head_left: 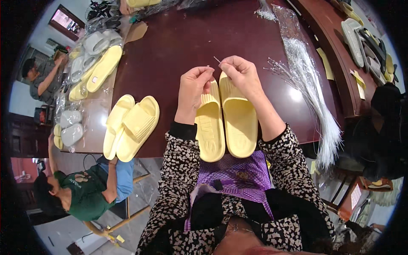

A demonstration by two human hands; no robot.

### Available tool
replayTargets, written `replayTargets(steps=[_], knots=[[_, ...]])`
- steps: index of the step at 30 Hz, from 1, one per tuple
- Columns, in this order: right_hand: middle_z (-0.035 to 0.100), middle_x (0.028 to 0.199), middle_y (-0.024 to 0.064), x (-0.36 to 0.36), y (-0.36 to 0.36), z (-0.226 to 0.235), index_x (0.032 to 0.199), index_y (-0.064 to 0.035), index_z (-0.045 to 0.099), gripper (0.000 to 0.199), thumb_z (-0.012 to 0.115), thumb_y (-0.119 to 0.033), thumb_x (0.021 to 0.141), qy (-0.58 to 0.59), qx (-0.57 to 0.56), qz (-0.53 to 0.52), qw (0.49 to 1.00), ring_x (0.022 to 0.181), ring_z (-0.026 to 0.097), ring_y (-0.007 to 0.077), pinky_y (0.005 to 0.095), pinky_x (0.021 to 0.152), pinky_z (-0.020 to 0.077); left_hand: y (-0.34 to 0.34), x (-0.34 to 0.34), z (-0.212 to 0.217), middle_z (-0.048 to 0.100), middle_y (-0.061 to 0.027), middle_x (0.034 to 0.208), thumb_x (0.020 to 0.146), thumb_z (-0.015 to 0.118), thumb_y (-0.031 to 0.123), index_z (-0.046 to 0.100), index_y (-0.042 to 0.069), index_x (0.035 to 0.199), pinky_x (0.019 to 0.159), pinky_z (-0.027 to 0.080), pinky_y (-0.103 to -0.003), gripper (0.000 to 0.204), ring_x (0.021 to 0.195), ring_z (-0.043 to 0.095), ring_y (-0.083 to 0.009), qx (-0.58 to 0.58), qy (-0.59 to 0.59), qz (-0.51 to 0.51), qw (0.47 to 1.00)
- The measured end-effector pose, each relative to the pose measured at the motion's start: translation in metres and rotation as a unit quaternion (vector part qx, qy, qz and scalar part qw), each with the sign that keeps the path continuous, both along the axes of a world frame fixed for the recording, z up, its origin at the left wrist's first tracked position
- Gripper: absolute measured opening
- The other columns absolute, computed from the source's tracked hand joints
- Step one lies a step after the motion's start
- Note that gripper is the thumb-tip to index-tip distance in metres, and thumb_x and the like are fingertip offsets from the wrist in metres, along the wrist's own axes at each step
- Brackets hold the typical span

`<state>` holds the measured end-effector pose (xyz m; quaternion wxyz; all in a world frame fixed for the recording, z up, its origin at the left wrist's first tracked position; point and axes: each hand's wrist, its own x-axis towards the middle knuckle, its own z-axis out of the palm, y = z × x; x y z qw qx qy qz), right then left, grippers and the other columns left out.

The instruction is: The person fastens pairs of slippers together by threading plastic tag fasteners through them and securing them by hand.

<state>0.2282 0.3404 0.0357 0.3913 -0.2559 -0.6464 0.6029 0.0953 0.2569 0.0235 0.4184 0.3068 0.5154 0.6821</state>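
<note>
Side by side at the table's near edge lie a left yellow slide sandal (210, 138) and a right yellow slide sandal (240, 127), open heels toward me. Both my hands are raised over their toe ends. My right hand (242, 76) is closed in a pinch on a thin whitish plastic tie (216, 59), whose tip sticks out past the fingers. My left hand (194, 87) is also pinched, a little apart from the right; what its fingertips hold is too small to make out. The hands partly cover the straps.
A bundle of thin white plastic ties (304, 68) in clear wrap hangs over the table's right edge. Another yellow pair (138, 127) lies to the left, near bagged grey and yellow slides (104, 68). Co-workers sit at the left; more sandals (355, 40) stand on the right ledge.
</note>
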Motion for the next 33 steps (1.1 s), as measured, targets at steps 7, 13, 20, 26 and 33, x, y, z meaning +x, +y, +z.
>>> replayTargets(steps=[7, 13, 20, 26, 33], knots=[[0.059, 0.07, -0.0041, 0.0001, -0.0047, -0.0015, 0.083, -0.0006, 0.065, 0.01, 0.061, -0.01, 0.083, -0.041, 0.082, 0.009, 0.996, 0.069, 0.051, 0.0041, 0.0202, 0.063, 0.0412, -0.0017, -0.0032, -0.0048, 0.06, -0.0011, 0.069, 0.087, 0.061, 0.007, 0.066, -0.001, 0.094, 0.044, 0.038, -0.016, 0.011, 0.051, 0.049, -0.0026, 0.039, -0.014, 0.001, 0.999], [0.062, 0.065, 0.0015, -0.0025, -0.0031, -0.0058, 0.079, 0.0002, 0.064, 0.011, 0.059, -0.01, 0.081, -0.054, 0.154, -0.001, 0.987, 0.06, 0.052, 0.0045, 0.0234, 0.056, 0.0435, -0.0036, -0.0019, -0.0047, 0.062, -0.0022, 0.071, 0.086, 0.061, 0.005, 0.067, -0.001, 0.093, 0.045, 0.039, -0.016, 0.011, 0.052, 0.05, -0.0026, 0.045, -0.02, 0.017, 0.999], [0.059, 0.069, -0.0014, -0.0006, -0.0047, -0.0039, 0.078, -0.0001, 0.064, 0.008, 0.061, -0.008, 0.08, -0.087, 0.124, 0.004, 0.988, 0.067, 0.05, 0.0046, 0.0214, 0.062, 0.0415, -0.004, -0.0023, -0.0053, 0.062, -0.0026, 0.072, 0.086, 0.061, 0.005, 0.067, -0.002, 0.092, 0.045, 0.038, -0.016, 0.011, 0.052, 0.049, -0.0027, 0.05, -0.019, 0.005, 0.999], [0.059, 0.068, -0.0019, -0.0005, -0.0056, -0.0019, 0.077, -0.0003, 0.063, 0.008, 0.06, -0.007, 0.08, -0.096, 0.127, -0.002, 0.987, 0.067, 0.049, 0.0043, 0.0213, 0.062, 0.0413, -0.0044, -0.0026, -0.0045, 0.062, -0.0022, 0.071, 0.086, 0.062, 0.005, 0.067, -0.002, 0.091, 0.045, 0.038, -0.016, 0.01, 0.051, 0.049, -0.0025, 0.05, -0.02, -0.003, 0.999], [0.058, 0.068, -0.0031, -0.0007, -0.0054, -0.0031, 0.077, -0.0009, 0.063, 0.008, 0.061, -0.007, 0.081, -0.092, 0.127, 0.004, 0.988, 0.066, 0.048, 0.0035, 0.021, 0.062, 0.0409, -0.0041, -0.0026, -0.0052, 0.061, -0.0011, 0.071, 0.086, 0.062, 0.005, 0.067, -0.001, 0.089, 0.044, 0.037, -0.016, 0.009, 0.05, 0.048, -0.002, 0.045, -0.018, 0.002, 0.999]])
